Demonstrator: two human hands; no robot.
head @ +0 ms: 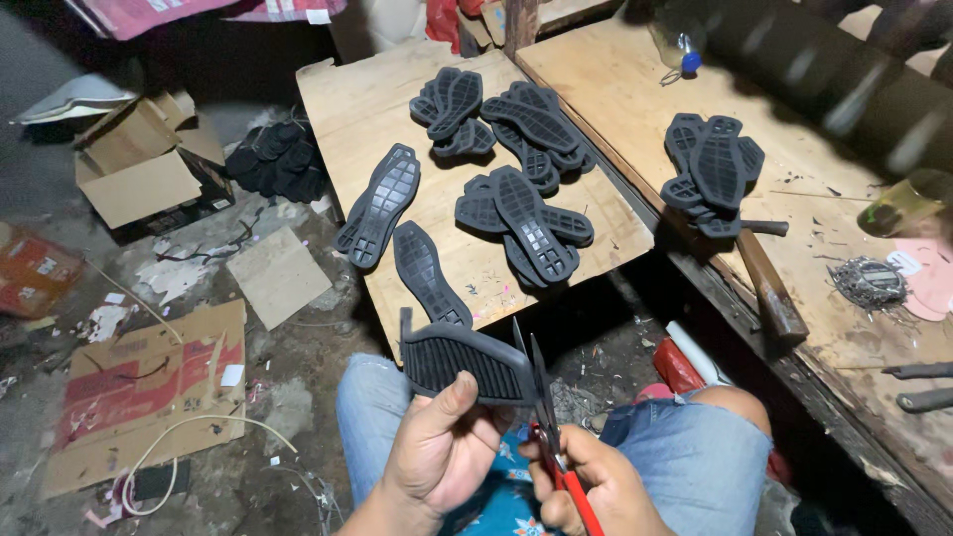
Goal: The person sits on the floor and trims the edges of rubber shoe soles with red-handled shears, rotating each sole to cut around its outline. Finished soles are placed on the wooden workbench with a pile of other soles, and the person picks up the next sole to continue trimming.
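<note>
Over the lap, left hand [444,452] grips a black sole [467,362], right hand [588,488] clasps half-hidden scissors [544,407].

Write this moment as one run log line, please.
left hand: holds black rubber sole | right hand: holds red-handled scissors, blades at sole edge | more soles on wooden board

1. the left hand [442,447] rose from the lower edge of the view, palm toward the camera, thumb pressed up and fingers curled in a grip.
2. the right hand [586,486] sat just beside it, lower, fingers closed in a fist.
3. both knees were bent, thighs spread apart below the hands.
</note>
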